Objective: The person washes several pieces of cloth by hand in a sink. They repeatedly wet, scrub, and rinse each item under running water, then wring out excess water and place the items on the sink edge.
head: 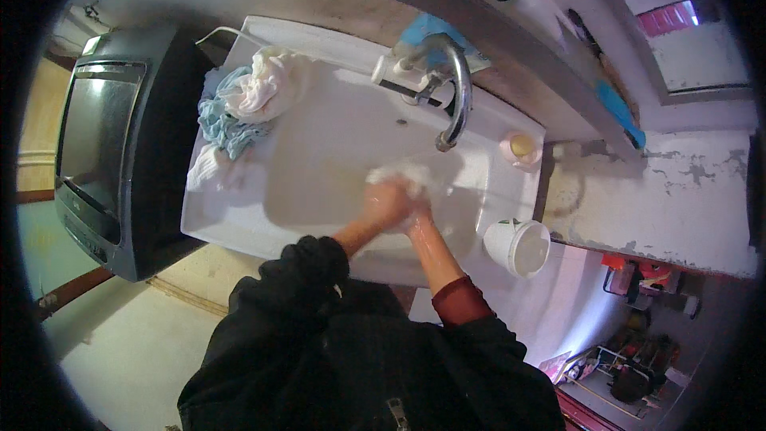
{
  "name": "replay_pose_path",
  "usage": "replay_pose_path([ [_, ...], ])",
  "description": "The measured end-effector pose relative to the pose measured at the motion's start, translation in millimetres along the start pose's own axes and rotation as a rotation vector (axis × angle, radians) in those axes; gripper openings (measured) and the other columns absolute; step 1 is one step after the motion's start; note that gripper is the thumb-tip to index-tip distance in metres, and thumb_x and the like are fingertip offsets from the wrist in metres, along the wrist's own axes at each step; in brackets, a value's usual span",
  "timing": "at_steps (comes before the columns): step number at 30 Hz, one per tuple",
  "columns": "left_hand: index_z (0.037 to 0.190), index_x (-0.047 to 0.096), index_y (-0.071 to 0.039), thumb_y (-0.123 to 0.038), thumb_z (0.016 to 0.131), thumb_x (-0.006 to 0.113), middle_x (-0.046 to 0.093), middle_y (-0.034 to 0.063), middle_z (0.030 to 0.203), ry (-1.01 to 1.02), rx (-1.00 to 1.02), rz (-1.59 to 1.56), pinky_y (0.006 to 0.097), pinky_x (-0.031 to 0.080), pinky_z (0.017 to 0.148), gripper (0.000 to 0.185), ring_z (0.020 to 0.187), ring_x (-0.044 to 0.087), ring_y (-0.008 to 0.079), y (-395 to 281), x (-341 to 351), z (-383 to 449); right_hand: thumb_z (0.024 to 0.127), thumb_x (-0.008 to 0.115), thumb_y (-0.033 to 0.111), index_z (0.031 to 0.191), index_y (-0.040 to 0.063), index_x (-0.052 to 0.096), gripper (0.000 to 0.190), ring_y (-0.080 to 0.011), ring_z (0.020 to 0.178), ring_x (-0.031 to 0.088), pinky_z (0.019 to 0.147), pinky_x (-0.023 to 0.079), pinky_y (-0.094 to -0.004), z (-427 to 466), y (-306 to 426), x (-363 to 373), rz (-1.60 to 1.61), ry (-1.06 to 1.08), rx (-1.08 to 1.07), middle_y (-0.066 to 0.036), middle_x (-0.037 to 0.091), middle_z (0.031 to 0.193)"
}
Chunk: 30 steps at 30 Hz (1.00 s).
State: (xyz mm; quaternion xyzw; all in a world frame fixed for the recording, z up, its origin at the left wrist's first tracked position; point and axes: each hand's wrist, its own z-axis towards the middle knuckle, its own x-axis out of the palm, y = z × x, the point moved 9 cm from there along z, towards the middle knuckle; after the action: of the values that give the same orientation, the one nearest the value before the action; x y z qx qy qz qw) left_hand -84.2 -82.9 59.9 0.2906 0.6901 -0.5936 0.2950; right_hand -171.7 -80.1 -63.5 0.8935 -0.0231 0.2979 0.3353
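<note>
My left hand (386,200) and my right hand (419,208) are pressed together low over the basin of a white ceramic sink (323,143). Both look wet and are blurred by motion. A small whitish cloth (395,175) shows at the far side of the fingers, bunched between the two hands; its shape is mostly hidden. Cloudy water (335,191) seems to stand in the basin below. Above and beyond the hands arches a chrome faucet (461,90), apart from them. No stream from its spout is visible.
Wet white cloth (269,84), blue cloth (230,123) and a white knit piece (209,167) lie on the sink's left ledge. A yellow soap bar (522,145) sits in a pink dish, right. Nearby stands a white bucket (529,248). A dark washing machine (131,149) flanks the sink.
</note>
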Motion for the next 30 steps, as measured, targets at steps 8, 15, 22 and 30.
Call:
replay_pose_path([
  [8, 0.103, 0.064, -0.01, -0.032, 0.087, 0.053, 0.056, 0.0135, 0.111, -0.088, -0.643, 0.073, 0.0497, 0.047, 0.084, 0.029, 0.11, 0.052, 0.0314, 170.1, -31.5, 24.5, 0.085, 0.058, 0.032, 0.122, 0.007, 0.046, 0.046, -0.0291, 0.112, 0.05, 0.087, 0.045, -0.0475, -61.6, 46.4, 39.7, -0.014, -0.271, 0.106, -0.011, 0.047, 0.125],
  [15, 0.113, 0.061, -0.009, -0.033, 0.08, 0.063, 0.06, 0.0181, 0.115, -0.031, -0.185, -0.37, 0.0462, 0.044, 0.092, 0.041, 0.106, 0.057, 0.0366, 62.1, 48.4, 9.3, 0.092, 0.05, 0.039, 0.123, 0.008, 0.05, 0.044, -0.0258, 0.104, 0.056, 0.085, 0.049, -0.0455, -26.5, 7.3, 16.8, 0.073, -0.2, 0.248, -0.009, 0.054, 0.119],
  [22, 0.095, 0.068, -0.019, -0.025, 0.078, 0.062, 0.063, 0.0089, 0.102, -0.166, -0.031, -0.12, 0.042, 0.05, 0.076, 0.019, 0.084, 0.063, 0.0308, 41.9, 0.9, 15.5, 0.093, 0.047, 0.027, 0.121, 0.01, 0.052, 0.034, -0.0209, 0.109, 0.053, 0.087, 0.048, -0.0412, -27.9, 43.7, 50.9, -0.398, 0.002, -0.152, -0.004, 0.054, 0.119],
  [30, 0.106, 0.063, -0.012, -0.035, 0.082, 0.059, 0.06, 0.0164, 0.104, -0.434, -0.56, 0.055, 0.0465, 0.05, 0.083, 0.034, 0.105, 0.056, 0.0342, 142.2, -42.4, 11.1, 0.091, 0.053, 0.035, 0.123, 0.011, 0.048, 0.04, -0.0249, 0.096, 0.055, 0.081, 0.051, -0.0465, -45.8, 19.5, 13.0, -0.162, -0.322, 0.211, -0.006, 0.056, 0.107],
])
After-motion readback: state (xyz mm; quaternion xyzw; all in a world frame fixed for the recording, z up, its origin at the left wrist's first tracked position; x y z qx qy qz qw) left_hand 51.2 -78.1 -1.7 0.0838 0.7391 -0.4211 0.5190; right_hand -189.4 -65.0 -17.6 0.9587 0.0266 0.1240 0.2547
